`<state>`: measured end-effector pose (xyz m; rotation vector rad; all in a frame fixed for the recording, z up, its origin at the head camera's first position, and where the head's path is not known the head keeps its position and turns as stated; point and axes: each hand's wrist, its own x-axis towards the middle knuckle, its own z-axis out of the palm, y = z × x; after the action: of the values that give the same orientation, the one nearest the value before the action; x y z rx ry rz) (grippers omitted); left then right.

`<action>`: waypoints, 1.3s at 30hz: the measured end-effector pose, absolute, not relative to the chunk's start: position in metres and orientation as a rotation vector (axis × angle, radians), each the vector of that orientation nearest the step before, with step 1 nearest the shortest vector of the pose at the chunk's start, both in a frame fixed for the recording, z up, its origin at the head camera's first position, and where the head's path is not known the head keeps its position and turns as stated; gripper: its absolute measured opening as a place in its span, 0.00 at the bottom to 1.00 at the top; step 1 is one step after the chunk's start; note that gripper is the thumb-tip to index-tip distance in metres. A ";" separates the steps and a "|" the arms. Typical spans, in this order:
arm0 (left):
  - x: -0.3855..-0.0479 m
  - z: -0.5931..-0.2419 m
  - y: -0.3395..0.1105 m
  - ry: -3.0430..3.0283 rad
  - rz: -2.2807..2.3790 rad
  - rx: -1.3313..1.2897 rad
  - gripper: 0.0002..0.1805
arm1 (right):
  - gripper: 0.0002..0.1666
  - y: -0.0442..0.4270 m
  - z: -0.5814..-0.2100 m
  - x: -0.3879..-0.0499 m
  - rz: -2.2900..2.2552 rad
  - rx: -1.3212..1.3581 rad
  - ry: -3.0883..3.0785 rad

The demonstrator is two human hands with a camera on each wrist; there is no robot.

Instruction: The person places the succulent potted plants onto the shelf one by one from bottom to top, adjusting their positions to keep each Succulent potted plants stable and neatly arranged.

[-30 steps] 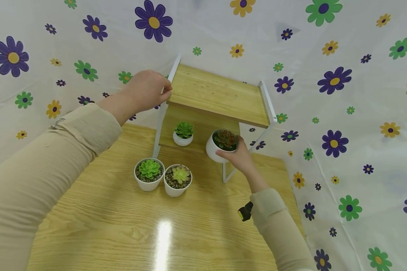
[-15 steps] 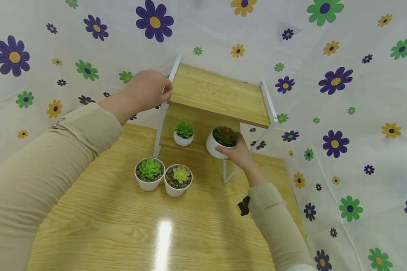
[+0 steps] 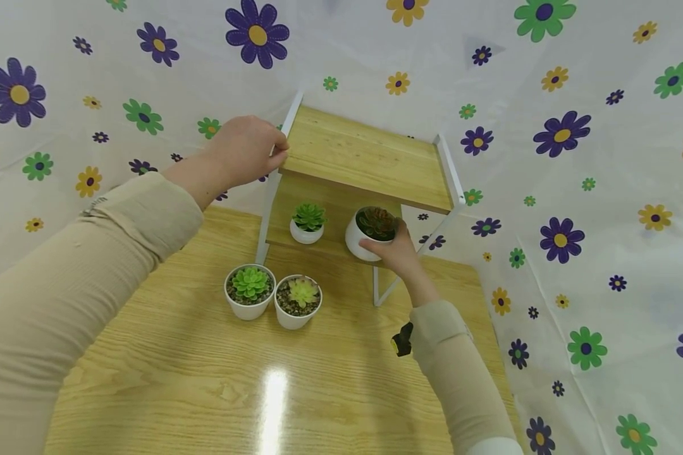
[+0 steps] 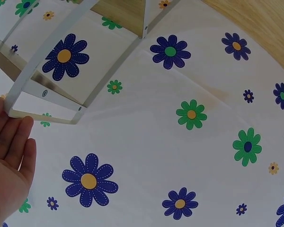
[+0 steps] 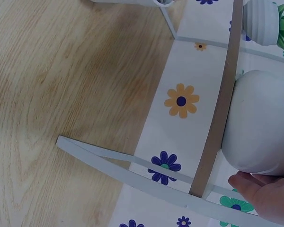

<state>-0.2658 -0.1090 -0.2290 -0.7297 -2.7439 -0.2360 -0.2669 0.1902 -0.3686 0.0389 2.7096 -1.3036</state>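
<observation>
My left hand (image 3: 249, 151) grips the white metal frame of a small two-tier wooden shelf (image 3: 370, 158) at its upper left. In the left wrist view the fingers (image 4: 14, 142) bend around the frame bar (image 4: 26, 78). With its thumb in front, my right hand (image 3: 403, 258) holds a round white pot (image 3: 357, 243) with a dark reddish-green succulent (image 3: 377, 221). This pot is at the right of the lower board (image 5: 220, 113), its base seeming to meet the board in the right wrist view. A smaller white pot (image 3: 307, 236) with a green succulent stands left of it.
Two white pots of succulents, a bright green one (image 3: 250, 292) and a yellow-green one (image 3: 298, 302), stand side by side on the wooden table (image 3: 205, 379) before the shelf. Flower-patterned cloth (image 3: 632, 189) hangs behind and at the sides.
My right hand has moved the round pot slightly up and back, onto or close above the lower board. My left hand has stayed on the frame.
</observation>
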 end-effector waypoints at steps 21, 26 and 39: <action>-0.267 -0.230 -0.107 -2.760 -0.242 -0.739 0.14 | 0.66 0.189 -0.377 -0.246 -1.250 0.096 2.921; -0.267 -0.229 -0.107 -2.773 -0.236 -0.731 0.14 | 0.58 0.182 -0.387 -0.224 -1.328 -0.048 3.163; -0.264 -0.227 -0.108 -2.773 -0.242 -0.729 0.14 | 0.47 0.163 -0.441 -0.190 -0.927 -1.066 3.483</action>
<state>-0.2643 -0.1081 -0.2273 -0.7294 -2.7728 -0.2421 -0.1895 0.1634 -0.4413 -1.0660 3.4830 -0.9273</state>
